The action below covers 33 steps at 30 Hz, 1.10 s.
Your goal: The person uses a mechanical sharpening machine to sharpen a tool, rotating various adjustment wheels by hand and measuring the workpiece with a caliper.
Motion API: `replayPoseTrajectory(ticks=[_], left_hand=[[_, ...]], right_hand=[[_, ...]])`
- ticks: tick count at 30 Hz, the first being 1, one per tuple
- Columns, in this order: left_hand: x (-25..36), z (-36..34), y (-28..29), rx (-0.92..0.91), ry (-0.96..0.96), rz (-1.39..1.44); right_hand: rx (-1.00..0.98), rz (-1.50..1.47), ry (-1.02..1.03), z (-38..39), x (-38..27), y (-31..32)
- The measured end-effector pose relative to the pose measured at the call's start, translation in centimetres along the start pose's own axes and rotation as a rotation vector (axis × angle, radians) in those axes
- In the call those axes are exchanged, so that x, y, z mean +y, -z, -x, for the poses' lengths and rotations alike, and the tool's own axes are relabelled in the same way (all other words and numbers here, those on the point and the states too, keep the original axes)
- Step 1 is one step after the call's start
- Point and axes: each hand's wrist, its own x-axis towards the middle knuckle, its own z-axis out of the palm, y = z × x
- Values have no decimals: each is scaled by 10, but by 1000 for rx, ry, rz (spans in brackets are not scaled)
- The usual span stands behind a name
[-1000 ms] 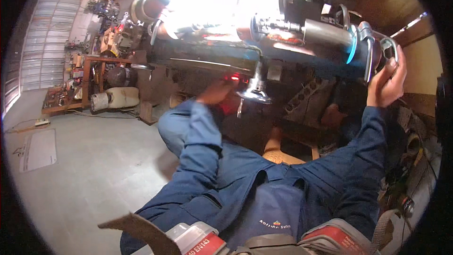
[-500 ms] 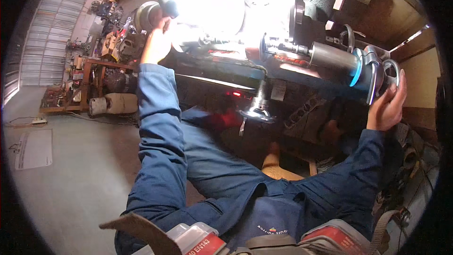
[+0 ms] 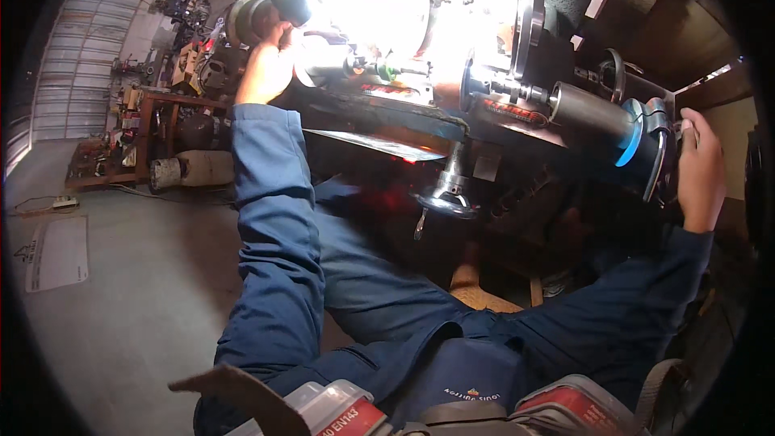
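Grey floor spreads lower left of the machine; my left hand has risen to its edge, right hand at its right end (fingers' grip: I cannot tell).

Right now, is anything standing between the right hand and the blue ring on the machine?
Yes. In this view, a curved metal bar stands between the right hand and the blue ring, just right of the ring.
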Motion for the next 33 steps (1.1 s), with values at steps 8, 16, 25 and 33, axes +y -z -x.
replayPoseTrajectory(ticks=[8,16,25,33], left_hand=[[21,0,2,-45,72,151],[9,5,6,35,-8,22],[15,2,9,-21,42,65],[10,4,1,-6,47,101]], right_hand=[[-310,-175,155,-57,41,-13],[230,-100,61,30,-9,-9],[441,-162,236,46,-9,-18],[-173,-127,163,-24,20,2]])
